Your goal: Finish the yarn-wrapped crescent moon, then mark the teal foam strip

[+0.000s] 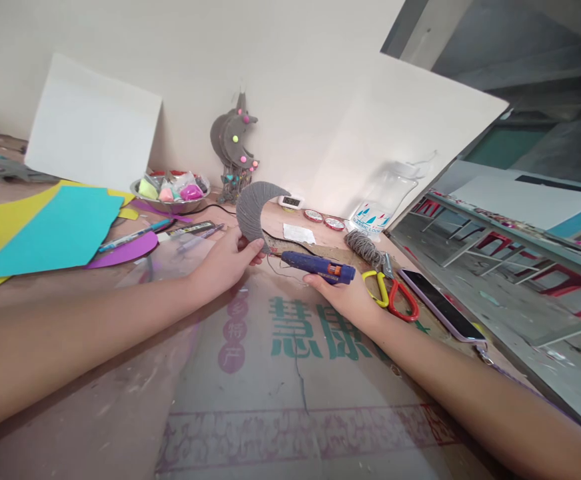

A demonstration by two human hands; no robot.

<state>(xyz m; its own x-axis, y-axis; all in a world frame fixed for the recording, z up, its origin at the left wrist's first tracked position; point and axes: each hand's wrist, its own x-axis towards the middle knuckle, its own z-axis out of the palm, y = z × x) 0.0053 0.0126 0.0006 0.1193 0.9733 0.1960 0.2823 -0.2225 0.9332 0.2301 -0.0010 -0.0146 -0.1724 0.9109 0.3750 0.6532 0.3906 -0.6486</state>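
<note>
My left hand [235, 257] pinches the lower tip of a crescent moon [252, 210] wrapped in grey yarn, holding it upright above the table. In my right hand [343, 290] is a dark blue hot glue gun [310, 263], its nozzle pointing left at the crescent's lower end, close to my left fingertips. A thin loose strand of yarn hangs down near the nozzle. Beyond my right hand lie a bundle of grey yarn [364, 248] and scissors [401, 300] with a red handle. A yellow-handled tool [381, 288] rests beside them.
A plastic-covered printed board [270, 393] lies under my hands. Coloured sheets [55, 230], pens and a bowl [170, 200] of clay packs are at left. Behind stands a decorated grey moon [233, 137]. A clear jar [383, 200] and a phone [443, 305] are at right, near the table edge.
</note>
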